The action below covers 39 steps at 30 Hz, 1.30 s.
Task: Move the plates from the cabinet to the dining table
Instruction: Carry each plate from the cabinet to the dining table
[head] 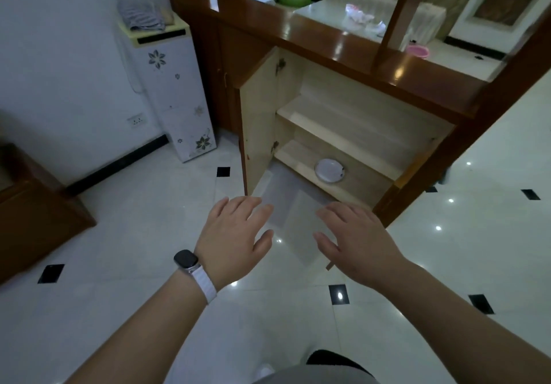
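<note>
- bare, empty palms: the left hand [235, 236] and right hand [356, 239] hung spread and holding nothing, low in the frame's centre.
- the plate [329, 169] lay on the lower shelf of the cabinet [343, 133], right of centre, well apart from both hands.
- best to crouch and lift it two-handed by its rim.
- the open door [259, 121] stood left; clear floor lay ahead.

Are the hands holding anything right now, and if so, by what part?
Nothing is held. The left hand and right hand are open and empty above the floor; the plate sits untouched in the cabinet.
</note>
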Motion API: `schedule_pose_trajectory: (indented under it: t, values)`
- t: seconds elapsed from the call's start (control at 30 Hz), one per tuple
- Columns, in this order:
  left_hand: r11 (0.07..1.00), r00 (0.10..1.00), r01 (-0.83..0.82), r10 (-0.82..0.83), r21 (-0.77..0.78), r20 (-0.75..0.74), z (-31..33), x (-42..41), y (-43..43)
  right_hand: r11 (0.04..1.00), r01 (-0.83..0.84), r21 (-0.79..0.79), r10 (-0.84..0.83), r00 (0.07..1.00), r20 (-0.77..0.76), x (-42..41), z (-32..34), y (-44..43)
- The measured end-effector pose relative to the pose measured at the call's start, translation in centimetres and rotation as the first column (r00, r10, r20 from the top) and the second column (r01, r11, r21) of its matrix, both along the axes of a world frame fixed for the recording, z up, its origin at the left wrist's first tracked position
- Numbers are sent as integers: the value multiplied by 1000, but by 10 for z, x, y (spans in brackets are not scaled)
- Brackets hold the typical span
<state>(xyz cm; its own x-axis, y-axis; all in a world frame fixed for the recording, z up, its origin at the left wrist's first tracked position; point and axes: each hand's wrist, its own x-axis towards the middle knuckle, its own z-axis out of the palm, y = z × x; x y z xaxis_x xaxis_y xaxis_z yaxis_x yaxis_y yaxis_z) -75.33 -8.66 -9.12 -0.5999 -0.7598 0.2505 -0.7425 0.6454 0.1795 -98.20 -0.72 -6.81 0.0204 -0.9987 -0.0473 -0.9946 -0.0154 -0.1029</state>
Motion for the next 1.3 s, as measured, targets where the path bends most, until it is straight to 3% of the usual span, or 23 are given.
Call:
schedule_pose_trajectory:
  t: [0.5,0.83,1.3]
  values:
    - [998,986,56,-53,-12,156,-12,-23,-152,996,10,-86,-3,996,86,-28,-40,-168]
    - [994,972,99,-87,-46,217,2,-77,-279,999,31,-41,-29,998,58,-83,-42,-285]
    - [952,930,304,-290,-28,227,-10,-140,-380,981,191,36,-193,979,71,-124,-43,-343]
